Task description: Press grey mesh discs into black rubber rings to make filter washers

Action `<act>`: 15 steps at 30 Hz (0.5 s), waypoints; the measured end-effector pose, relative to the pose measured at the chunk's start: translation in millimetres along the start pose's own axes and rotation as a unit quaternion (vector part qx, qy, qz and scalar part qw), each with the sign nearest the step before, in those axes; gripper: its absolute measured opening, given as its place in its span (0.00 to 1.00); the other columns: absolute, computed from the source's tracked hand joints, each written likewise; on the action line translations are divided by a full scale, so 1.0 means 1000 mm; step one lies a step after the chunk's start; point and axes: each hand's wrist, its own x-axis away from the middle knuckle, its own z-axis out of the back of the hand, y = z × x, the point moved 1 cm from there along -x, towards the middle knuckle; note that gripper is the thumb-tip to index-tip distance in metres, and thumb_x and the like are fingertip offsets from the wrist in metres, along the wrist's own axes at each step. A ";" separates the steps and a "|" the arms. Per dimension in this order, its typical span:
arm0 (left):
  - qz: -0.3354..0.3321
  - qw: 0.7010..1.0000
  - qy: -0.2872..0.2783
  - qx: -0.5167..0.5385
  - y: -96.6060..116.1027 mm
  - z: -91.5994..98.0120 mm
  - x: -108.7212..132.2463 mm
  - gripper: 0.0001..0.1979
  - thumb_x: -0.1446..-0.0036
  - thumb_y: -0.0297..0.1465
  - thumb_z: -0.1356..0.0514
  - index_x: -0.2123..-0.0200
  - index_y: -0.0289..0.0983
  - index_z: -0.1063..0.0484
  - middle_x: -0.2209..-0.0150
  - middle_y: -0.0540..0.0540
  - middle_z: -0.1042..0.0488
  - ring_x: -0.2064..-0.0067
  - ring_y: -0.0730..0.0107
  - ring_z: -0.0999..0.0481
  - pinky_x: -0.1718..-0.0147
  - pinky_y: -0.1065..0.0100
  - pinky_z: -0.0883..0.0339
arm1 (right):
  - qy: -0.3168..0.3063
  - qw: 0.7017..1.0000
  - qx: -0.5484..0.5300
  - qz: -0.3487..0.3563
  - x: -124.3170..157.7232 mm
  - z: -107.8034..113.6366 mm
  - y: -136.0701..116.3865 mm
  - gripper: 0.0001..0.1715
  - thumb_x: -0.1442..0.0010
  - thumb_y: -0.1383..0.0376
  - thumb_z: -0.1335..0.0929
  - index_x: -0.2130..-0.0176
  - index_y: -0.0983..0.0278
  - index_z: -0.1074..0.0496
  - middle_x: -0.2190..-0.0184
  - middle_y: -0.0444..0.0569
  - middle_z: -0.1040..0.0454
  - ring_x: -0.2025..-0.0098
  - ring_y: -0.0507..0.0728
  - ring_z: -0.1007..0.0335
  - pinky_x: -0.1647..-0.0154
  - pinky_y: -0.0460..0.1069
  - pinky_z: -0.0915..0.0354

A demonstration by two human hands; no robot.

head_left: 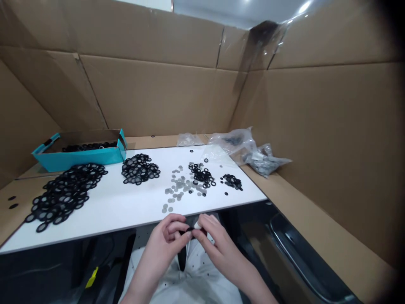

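Note:
My left hand [169, 240] is closed in front of the table's near edge, its thumb and fingers pinching a small black ring [190, 229]. My right hand [218, 240] meets it from the other side, fingertips closed at the same ring. A small white piece [197, 225] shows at the right fingertips; what it is I cannot make out. Just beyond the hands, thin grey translucent discs [179, 185] lie scattered on the white board [136, 211]. Beside them is a heap of black rings [203, 175], with smaller black parts [232, 181] to its right.
Two piles of black rings with grey centres, a large pile [65, 192] and a smaller pile [139, 169], lie on the left. Behind them stands a blue box [79, 159] with more rings. Clear plastic bags [262, 160] sit at the back right. Cardboard walls [158, 93] surround the table.

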 end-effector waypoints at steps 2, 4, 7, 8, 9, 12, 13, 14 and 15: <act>-0.003 1.000 0.001 -0.012 -0.001 -0.005 0.015 0.17 0.56 0.37 0.32 0.64 0.38 0.31 0.71 0.50 0.27 0.75 0.76 0.36 0.76 0.73 0.45 | 0.016 1.000 0.010 0.013 0.014 -0.001 -0.007 0.17 0.33 0.63 0.42 0.74 0.62 0.44 0.73 0.43 0.40 0.69 0.53 0.42 0.66 0.48 0.44; -0.001 1.000 -0.007 -0.012 0.001 -0.009 0.027 0.18 0.57 0.37 0.32 0.63 0.38 0.30 0.71 0.50 0.27 0.75 0.76 0.35 0.77 0.74 0.45 | 0.041 0.999 0.009 0.024 0.026 -0.002 -0.013 0.17 0.33 0.64 0.41 0.75 0.62 0.45 0.74 0.42 0.41 0.69 0.52 0.43 0.64 0.48 0.45; 0.003 0.999 -0.035 0.003 0.007 -0.012 0.033 0.18 0.58 0.36 0.31 0.64 0.38 0.30 0.71 0.50 0.26 0.72 0.75 0.33 0.76 0.75 0.44 | 0.072 0.997 -0.013 0.033 0.034 -0.005 -0.015 0.16 0.33 0.64 0.41 0.74 0.62 0.46 0.74 0.41 0.41 0.69 0.52 0.43 0.64 0.48 0.46; 0.000 0.999 -0.043 0.010 0.008 -0.013 0.032 0.18 0.59 0.36 0.30 0.64 0.37 0.30 0.71 0.50 0.26 0.71 0.74 0.32 0.74 0.75 0.42 | 0.080 0.996 -0.019 0.034 0.034 -0.006 -0.014 0.16 0.33 0.64 0.42 0.73 0.62 0.46 0.74 0.41 0.41 0.69 0.52 0.43 0.64 0.48 0.46; -0.005 0.999 -0.047 0.015 0.009 -0.012 0.029 0.18 0.59 0.36 0.30 0.64 0.37 0.30 0.71 0.50 0.26 0.70 0.74 0.31 0.72 0.74 0.41 | 0.087 0.995 -0.021 0.038 0.033 -0.007 -0.013 0.15 0.33 0.65 0.42 0.73 0.62 0.46 0.74 0.41 0.41 0.69 0.52 0.43 0.64 0.48 0.46; -0.025 0.999 -0.040 0.013 0.008 -0.010 0.017 0.19 0.60 0.35 0.30 0.65 0.36 0.31 0.75 0.52 0.28 0.73 0.77 0.33 0.71 0.75 0.40 | 0.091 0.994 0.006 0.062 0.028 -0.006 -0.013 0.14 0.34 0.67 0.42 0.73 0.62 0.48 0.73 0.42 0.42 0.68 0.52 0.43 0.63 0.49 0.46; -0.033 0.999 -0.035 0.011 0.005 -0.010 0.013 0.19 0.60 0.35 0.29 0.65 0.36 0.32 0.76 0.53 0.28 0.75 0.79 0.35 0.72 0.76 0.41 | 0.088 0.993 0.023 0.073 0.027 -0.005 -0.014 0.14 0.34 0.68 0.43 0.73 0.62 0.47 0.73 0.42 0.42 0.68 0.52 0.43 0.63 0.49 0.46; -0.041 0.999 -0.028 0.007 0.002 -0.009 0.010 0.20 0.60 0.35 0.29 0.65 0.36 0.32 0.77 0.54 0.29 0.77 0.81 0.38 0.74 0.76 0.43 | 0.083 0.992 0.044 0.086 0.027 -0.003 -0.016 0.13 0.35 0.69 0.43 0.72 0.62 0.47 0.73 0.42 0.42 0.67 0.53 0.43 0.62 0.50 0.46; -0.051 0.999 -0.019 0.001 -0.001 -0.008 0.007 0.21 0.60 0.35 0.29 0.65 0.37 0.33 0.78 0.55 0.30 0.79 0.83 0.42 0.76 0.77 0.46 | 0.076 0.989 0.070 0.102 0.028 -0.002 -0.018 0.13 0.35 0.70 0.43 0.72 0.62 0.47 0.72 0.43 0.42 0.67 0.53 0.44 0.61 0.50 0.47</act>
